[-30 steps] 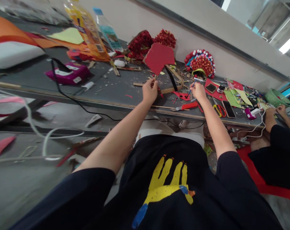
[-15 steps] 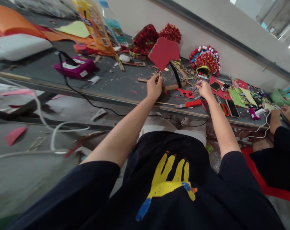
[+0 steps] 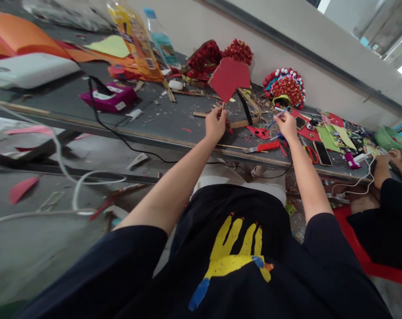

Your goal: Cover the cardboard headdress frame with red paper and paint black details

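Near the front edge of the desk [image 3: 164, 120] lay a knife [image 3: 269, 146], probably kept within reach. Just beyond, our hands were apart: our right hand [image 3: 287, 125] pinched a brush [image 3: 270, 126], its tip at a red cutout [image 3: 258, 131] on the desk; our left hand [image 3: 216, 124] gripped a red card [image 3: 230, 79] low, seemingly keeping its face clear. The brush leaned flatter than a second earlier.

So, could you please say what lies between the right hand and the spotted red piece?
The head view shows a thin brush-like tool, held in the right hand.
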The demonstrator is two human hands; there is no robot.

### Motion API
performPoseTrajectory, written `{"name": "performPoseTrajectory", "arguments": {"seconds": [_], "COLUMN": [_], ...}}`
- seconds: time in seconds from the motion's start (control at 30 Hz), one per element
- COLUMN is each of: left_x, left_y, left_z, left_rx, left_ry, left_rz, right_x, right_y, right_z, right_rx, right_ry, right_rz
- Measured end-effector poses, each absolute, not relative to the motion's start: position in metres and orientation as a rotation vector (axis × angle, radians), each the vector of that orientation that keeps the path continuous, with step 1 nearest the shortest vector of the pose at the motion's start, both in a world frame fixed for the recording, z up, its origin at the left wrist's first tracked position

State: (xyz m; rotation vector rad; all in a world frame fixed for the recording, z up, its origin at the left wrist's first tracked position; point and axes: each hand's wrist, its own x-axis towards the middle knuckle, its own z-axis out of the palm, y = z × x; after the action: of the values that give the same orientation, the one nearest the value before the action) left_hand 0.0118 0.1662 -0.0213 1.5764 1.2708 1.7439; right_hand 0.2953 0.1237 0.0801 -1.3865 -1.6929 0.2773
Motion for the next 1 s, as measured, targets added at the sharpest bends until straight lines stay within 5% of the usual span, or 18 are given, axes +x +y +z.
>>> {"name": "performPoseTrajectory", "arguments": {"seconds": [1.0], "left_x": [0.012], "left_y": [0.162], "left_z": [-0.017], "left_rx": [1.517], "left_ry": [1.285], "left_rz": [1.803], "right_x": [0.280], "right_y": [0.102], "right_z": [0.081], "right_rx": [-1.338], "right_ry": [-1.584], "right_rz": [0.243]}}
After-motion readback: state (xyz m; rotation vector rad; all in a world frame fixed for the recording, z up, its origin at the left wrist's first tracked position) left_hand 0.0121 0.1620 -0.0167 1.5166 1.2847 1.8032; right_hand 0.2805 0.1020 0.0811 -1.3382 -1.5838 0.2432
